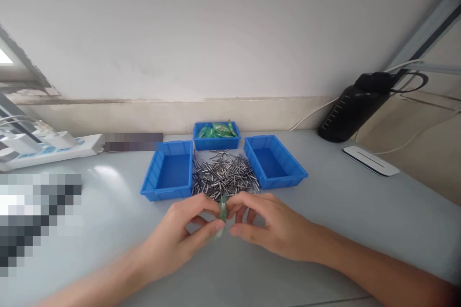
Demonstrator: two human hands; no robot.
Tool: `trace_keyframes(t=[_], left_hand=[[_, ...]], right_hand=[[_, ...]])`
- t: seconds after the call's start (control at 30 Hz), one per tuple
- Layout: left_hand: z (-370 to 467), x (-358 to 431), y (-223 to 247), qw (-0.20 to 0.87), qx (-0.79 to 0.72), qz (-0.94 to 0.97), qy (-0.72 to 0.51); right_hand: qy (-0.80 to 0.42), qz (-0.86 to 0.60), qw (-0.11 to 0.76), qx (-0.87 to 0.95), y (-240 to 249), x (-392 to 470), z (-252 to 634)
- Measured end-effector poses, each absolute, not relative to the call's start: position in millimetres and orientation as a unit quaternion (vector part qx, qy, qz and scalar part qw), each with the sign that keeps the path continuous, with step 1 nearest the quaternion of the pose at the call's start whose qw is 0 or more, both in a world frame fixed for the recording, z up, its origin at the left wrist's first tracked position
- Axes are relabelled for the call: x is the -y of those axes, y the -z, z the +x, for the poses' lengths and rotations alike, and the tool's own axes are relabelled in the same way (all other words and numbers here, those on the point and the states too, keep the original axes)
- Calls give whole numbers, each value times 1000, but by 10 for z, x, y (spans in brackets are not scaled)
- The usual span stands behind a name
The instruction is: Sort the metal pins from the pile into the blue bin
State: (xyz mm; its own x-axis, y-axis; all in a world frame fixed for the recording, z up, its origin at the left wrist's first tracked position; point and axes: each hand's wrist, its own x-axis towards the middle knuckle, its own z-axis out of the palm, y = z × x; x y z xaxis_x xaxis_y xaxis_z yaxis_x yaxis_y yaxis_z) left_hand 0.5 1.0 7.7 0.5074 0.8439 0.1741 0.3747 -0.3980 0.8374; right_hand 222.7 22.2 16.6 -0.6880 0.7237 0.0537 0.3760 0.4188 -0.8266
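Between my hands is a small green plastic bag (223,209), held upright just in front of a pile of metal pins (225,172). My left hand (192,230) pinches the bag between thumb and fingers. My right hand (264,224) has its fingertips at the bag's right side, its thumb a little apart from the fingers; whether it grips the bag is hard to tell. Behind the pile, a small blue bin (216,144) holds more green bags. Blue bins flank the pins, one at the left (148,191) and one at the right (284,183), with no contents visible.
A white power strip (86,147) with plugs lies on the grey table (342,211) at the far left. A black bottle (355,105) leans at the back right, beside a flat white device (370,161). Cables run along the wall.
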Motion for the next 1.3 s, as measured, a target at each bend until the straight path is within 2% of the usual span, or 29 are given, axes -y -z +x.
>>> trace_keyframes(t=[0.27,0.43,0.6,0.8,1.1,1.3], left_hand=[[15,-2,-144,340,-341,841,-246],[29,-27,-122,336,-377,820,-268],[16,-60,-37,372,-459,755,-285],[29,-72,-53,417,-458,744,-250],[26,-56,-59,381,-424,784,-248],[19,-23,-127,353,-372,821,-251]], right_hand=[[-401,-385,200,807,-175,-231,2241],[-386,-362,222,819,-193,-240,2216],[-384,-366,230,816,-239,-236,2213],[-407,-373,231,801,-237,-231,2218],[-325,-482,205,788,-121,-297,2223],[-443,-348,201,802,-174,-261,2216]])
